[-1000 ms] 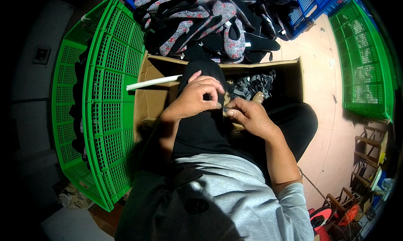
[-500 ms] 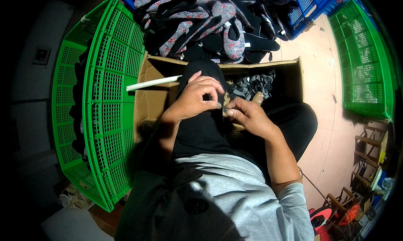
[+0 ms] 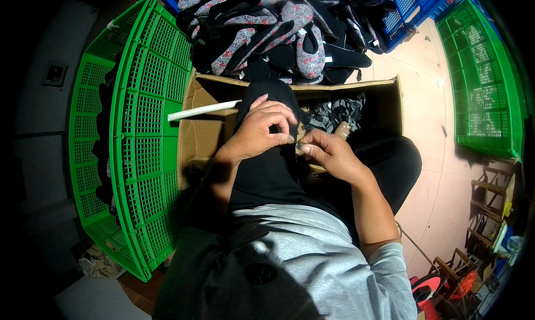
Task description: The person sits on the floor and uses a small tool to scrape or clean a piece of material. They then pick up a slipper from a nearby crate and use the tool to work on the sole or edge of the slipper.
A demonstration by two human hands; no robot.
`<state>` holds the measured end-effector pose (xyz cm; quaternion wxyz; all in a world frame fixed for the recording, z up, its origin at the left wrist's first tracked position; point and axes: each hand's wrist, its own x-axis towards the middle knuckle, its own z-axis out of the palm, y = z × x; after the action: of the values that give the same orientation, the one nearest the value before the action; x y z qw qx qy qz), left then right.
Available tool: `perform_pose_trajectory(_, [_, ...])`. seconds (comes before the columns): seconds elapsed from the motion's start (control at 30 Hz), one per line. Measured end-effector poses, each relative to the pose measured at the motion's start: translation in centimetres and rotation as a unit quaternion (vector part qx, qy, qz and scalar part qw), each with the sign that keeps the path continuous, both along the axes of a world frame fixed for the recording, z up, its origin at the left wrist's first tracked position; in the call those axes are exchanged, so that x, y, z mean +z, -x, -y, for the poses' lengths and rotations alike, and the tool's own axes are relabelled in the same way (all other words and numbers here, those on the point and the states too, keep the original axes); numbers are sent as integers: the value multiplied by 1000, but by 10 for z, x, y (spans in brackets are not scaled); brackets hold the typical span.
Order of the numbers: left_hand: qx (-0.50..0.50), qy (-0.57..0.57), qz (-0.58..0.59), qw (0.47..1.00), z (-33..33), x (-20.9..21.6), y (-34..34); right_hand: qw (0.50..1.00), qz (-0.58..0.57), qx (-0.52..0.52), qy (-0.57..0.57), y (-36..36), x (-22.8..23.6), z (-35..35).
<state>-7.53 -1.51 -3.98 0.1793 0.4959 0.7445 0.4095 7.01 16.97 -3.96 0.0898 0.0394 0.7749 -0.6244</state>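
My left hand (image 3: 261, 131) rests over my black-trousered knee (image 3: 267, 94), its thumb and forefinger pinched together and the other fingers curled. Close beside its fingertips, my right hand (image 3: 332, 154) pinches thumb against forefinger. A small dark scrap shows between the two pinches, too small to name. Below the hands stands an open cardboard box (image 3: 203, 141), with crumpled dark grey scraps (image 3: 337, 112) in its right part. A white tube (image 3: 205, 110) lies across the box's left side, one end hidden behind my knee.
Beyond the box is a heap of floral and black shoe pieces (image 3: 310, 53), with a blue crate (image 3: 409, 10) at its right. Tall green crates (image 3: 153, 130) stand close on my left; another green crate (image 3: 482, 80) is far right. Wooden racks (image 3: 490, 194) stand at the lower right.
Hardly anything differs. Both hands keep their pinch in nearly the same place, with the fingertips perhaps slightly closer together.
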Motion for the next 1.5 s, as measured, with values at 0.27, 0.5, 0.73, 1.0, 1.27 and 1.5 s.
perform_pose_trajectory(0.27, [-1, 6, -7, 1000, -1, 0, 0, 1000, -5, -3, -25, -1, -2, 0])
perform_pose_trajectory(0.5, [-22, 12, 9, 1000, 0, 0, 3, 999, -13, -2, -38, -1, 1, 0])
perform_pose_trajectory(0.73, [-22, 18, 19, 999, 0, 1, 2, 998, -12, 1, -54, 0, 7, 0])
perform_pose_trajectory(1.0, [-22, 19, 18, 999, -1, 3, 1, 996, -36, 5, -77, 0, 4, -1])
perform_pose_trajectory(1.27, [-18, 15, 12, 1000, -2, 1, 0, 996, -22, 6, -90, 0, 5, -2])
perform_pose_trajectory(1.5, [-19, 15, 8, 1000, -1, 0, 1, 996, -28, 4, -87, 0, 5, -1])
